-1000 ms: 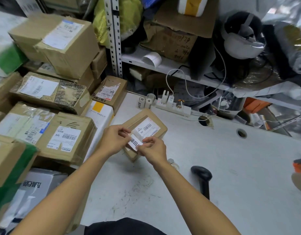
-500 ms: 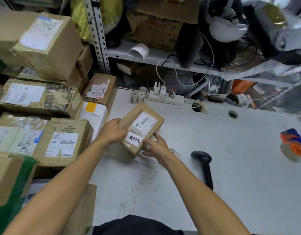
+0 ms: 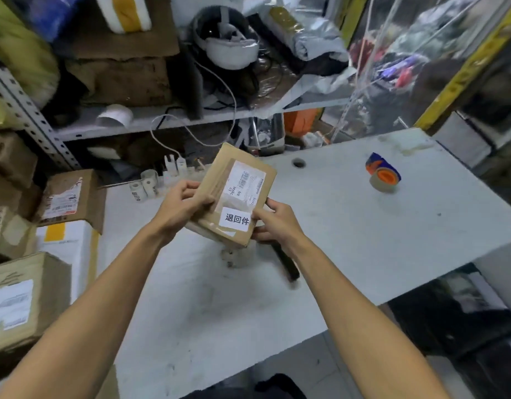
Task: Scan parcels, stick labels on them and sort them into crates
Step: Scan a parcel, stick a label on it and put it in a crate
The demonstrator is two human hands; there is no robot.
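Note:
A small brown cardboard parcel [image 3: 219,182] is held up above the white table [image 3: 363,226], tilted toward me. It carries a shipping label with a barcode [image 3: 246,182] and a white sticker with black characters [image 3: 236,220] near its lower edge. My left hand [image 3: 181,207] grips the parcel's left side with the thumb on top. My right hand [image 3: 273,223] holds the lower right corner, thumb beside the sticker. A black handheld scanner [image 3: 287,264] lies on the table, partly hidden under my right wrist.
Stacked labelled parcels [image 3: 65,197] fill the left side. Small label rolls [image 3: 143,185] and a power strip stand at the table's back edge. An orange and blue tape dispenser [image 3: 383,174] sits at the right. Cluttered metal shelves [image 3: 162,119] stand behind.
The sticker went from being pressed on between my fingers to lying flat on the parcel. Both hands have lifted the parcel off the table, and my view has swung right.

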